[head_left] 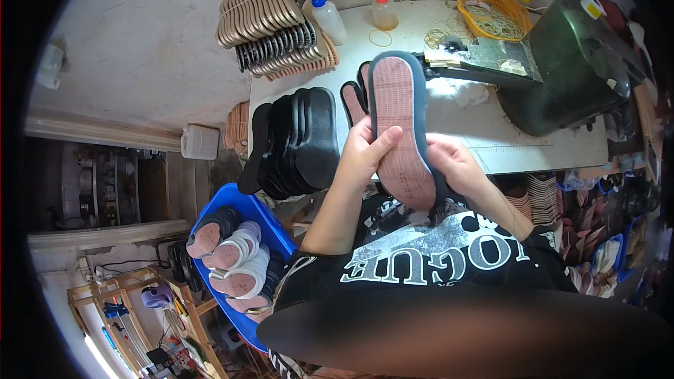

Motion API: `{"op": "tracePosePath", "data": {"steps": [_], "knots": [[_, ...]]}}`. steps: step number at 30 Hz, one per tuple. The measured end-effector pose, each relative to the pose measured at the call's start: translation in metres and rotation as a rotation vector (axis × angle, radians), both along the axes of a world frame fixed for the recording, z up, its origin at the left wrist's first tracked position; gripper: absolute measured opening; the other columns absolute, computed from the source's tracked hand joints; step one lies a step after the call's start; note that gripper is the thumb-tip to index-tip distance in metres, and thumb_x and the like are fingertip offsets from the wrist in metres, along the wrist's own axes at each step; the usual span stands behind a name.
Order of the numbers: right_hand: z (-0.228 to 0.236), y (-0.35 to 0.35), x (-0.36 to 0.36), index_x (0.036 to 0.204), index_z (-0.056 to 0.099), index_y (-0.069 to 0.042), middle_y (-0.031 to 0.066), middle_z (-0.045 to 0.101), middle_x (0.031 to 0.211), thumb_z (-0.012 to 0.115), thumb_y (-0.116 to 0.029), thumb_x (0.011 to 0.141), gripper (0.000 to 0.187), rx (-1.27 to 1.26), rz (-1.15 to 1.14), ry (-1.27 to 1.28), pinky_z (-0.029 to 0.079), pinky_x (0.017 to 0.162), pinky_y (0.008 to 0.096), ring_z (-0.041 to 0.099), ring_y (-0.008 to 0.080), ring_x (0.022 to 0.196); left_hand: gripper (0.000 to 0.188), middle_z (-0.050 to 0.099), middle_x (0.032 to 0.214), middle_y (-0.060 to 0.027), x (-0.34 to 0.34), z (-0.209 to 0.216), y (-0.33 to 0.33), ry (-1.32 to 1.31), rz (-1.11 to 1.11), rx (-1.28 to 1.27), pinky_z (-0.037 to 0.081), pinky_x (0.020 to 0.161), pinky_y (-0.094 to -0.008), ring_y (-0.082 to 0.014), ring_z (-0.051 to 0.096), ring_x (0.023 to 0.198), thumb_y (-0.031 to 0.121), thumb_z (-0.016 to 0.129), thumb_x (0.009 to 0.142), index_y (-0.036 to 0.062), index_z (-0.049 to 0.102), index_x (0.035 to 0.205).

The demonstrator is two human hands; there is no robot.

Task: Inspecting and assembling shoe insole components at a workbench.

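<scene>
Bare white tabletop [491, 142] lies open to the right of the raised sole [400, 126] — hemmed in by the dark green machine [576, 63] behind. To the left, a stack of black insoles [298, 140] blocks the table edge; bottles [351, 15] and an orange basket [491, 10] crowd the back.

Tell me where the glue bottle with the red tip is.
The glue bottle stands at the table's far edge, between the blue-capped bottle and the yellow basket.

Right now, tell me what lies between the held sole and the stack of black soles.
In the head view, only the left hand gripping the sole; the black stack sits just beyond it.
</scene>
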State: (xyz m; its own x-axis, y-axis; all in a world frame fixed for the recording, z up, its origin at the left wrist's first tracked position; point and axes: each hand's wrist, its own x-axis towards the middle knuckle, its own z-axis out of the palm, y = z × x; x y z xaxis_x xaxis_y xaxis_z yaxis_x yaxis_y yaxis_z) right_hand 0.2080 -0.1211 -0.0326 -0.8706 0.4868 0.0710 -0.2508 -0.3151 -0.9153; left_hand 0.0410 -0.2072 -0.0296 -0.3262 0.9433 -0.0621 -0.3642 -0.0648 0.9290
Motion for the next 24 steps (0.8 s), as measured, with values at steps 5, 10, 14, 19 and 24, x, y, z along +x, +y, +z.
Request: {"op": "tracePosePath", "data": {"steps": [5,10,14,19,24], "knots": [[-0.026,0.015,-0.004,0.118,0.055,0.003,0.0072,0.063,0.104,0.059,-0.039,0.091,0.05,-0.514,0.159,0.004,0.051,0.076,0.0234,0.061,0.0098,0.092,0.033,0.064,0.104,-0.0061,0.009,-0.002,0.007,-0.311,-0.088,0.076,0.048,0.08,-0.0258,-0.0102,0.06,0.089,0.022,0.064,0.089,-0.0004,0.055,0.112],[-0.036,0.024,-0.013,0.107,0.059,0.0,0.0009,0.063,0.09,0.072,-0.05,0.076,0.06,-0.324,0.245,0.017,0.049,0.068,0.0194,0.059,0.0057,0.078,0.029,0.064,0.101,-0.0055,0.018,0.001,0.01,-0.135,-0.106,0.126,0.048,0.078,-0.0237,-0.0093,0.06,0.086,0.019,0.064,0.089,-0.0008,0.056,0.109],[-0.012,0.043,-0.01,0.087,0.067,-0.002,-0.0029,0.061,0.073,0.069,-0.039,0.083,0.037,-0.119,0.298,-0.106,0.045,0.057,0.0185,0.055,0.0035,0.066,0.031,0.064,0.1,-0.0069,0.011,0.006,0.008,0.012,-0.026,0.116,0.048,0.076,-0.0239,-0.0089,0.059,0.086,0.02,0.067,0.088,-0.0013,0.057,0.108],[0.024,0.045,-0.007,0.077,0.066,0.002,-0.0026,0.055,0.061,0.065,-0.022,0.088,0.026,0.37,0.076,-0.344,0.042,0.051,0.022,0.047,0.0036,0.056,0.032,0.064,0.097,-0.0073,-0.002,-0.009,0.015,0.156,0.006,0.008,0.049,0.073,-0.0242,-0.0099,0.06,0.084,0.019,0.068,0.086,-0.0024,0.057,0.106],[0.033,0.039,-0.009,0.08,0.067,0.002,-0.0007,0.058,0.065,0.064,-0.02,0.088,0.023,0.376,0.074,-0.378,0.047,0.055,0.0225,0.051,0.004,0.06,0.034,0.066,0.089,-0.0076,-0.002,-0.009,0.029,0.268,0.059,-0.086,0.05,0.07,-0.0254,-0.0121,0.062,0.077,0.015,0.075,0.077,-0.0047,0.06,0.099]]}}
